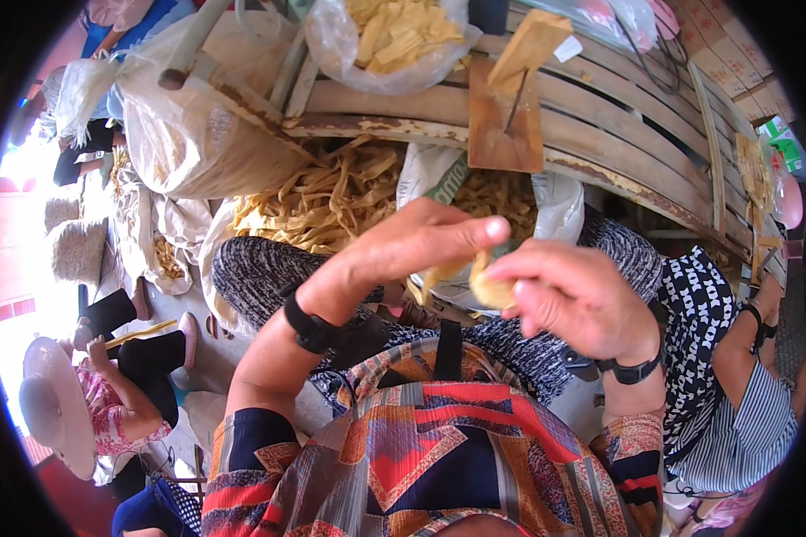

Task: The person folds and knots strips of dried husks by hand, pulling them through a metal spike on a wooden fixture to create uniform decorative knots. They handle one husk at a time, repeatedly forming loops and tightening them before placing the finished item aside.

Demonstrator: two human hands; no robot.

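Strip: a pale yellow, limp-looking piece (491,292) between the hands, on the body side of the stand (488,134)
Right hand: fingers pinching the strip, the hand (573,291) palm down; a thin, soft thing probably needs only a tip hold
Left hand: the hand (430,237) arches over the strip's other side, thumb toward the right fingers; whether its fingers grip or are loose, I cannot tell, as they are hidden
Stand: a board with an upright block and a spike, jutting over the worktop's near edge, perhaps so that it is easy to reach
Heap: yellow strips (331,206) below and left of the stand, low by the knees, seemingly for easy reach
Sack: white (560,201), just below the stand, its mouth spread around more strips
Clear bag: open (327,40), left of the stand, holding flat yellow pieces
Worktop: worn slats (600,152) with a chipped, rusty-looking edge, running under the stand
Room: cartons (721,49) beyond and right of the stand; grey floor (210,336) and a seated co-worker in a pale hat (58,407) well to its left
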